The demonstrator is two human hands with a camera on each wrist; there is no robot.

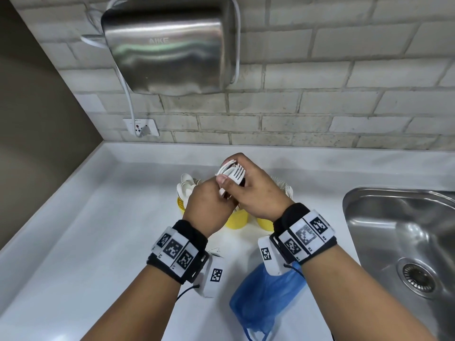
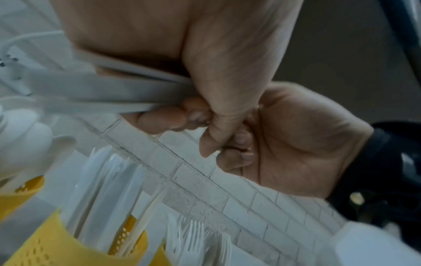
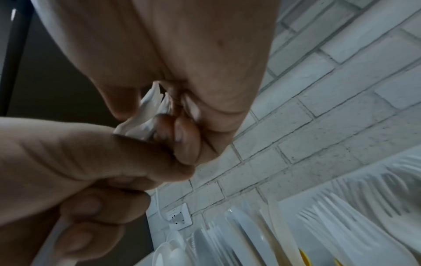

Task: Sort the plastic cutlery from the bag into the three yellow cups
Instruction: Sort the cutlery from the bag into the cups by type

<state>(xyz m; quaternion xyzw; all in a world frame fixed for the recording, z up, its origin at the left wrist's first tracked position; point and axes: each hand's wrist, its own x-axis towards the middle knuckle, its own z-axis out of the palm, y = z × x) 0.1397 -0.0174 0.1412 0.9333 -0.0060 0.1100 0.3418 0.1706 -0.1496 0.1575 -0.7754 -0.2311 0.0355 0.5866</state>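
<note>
Above the cups, both hands hold one bundle of white plastic cutlery [image 1: 232,173] with fork tines pointing up. My left hand [image 1: 220,190] pinches the bundle from the left, thumb on top, and the handles [image 2: 114,90] run across its palm. My right hand [image 1: 243,179] wraps the bundle from the right, fingers curled around it [image 3: 145,115]. Three yellow cups stand in a row under the hands: the left cup [image 1: 181,206] holds spoons, the middle cup [image 1: 237,221] holds knives [image 2: 102,189], and the right cup [image 1: 264,223] holds forks [image 3: 341,225]. The blue bag [image 1: 266,296] lies crumpled on the counter near me.
A steel sink [image 1: 406,230] is sunk into the white counter [image 1: 98,230] at the right. A metal hand dryer [image 1: 170,45] hangs on the brick wall, its cord running to a socket [image 1: 141,127]. A dark wall bounds the counter at the left.
</note>
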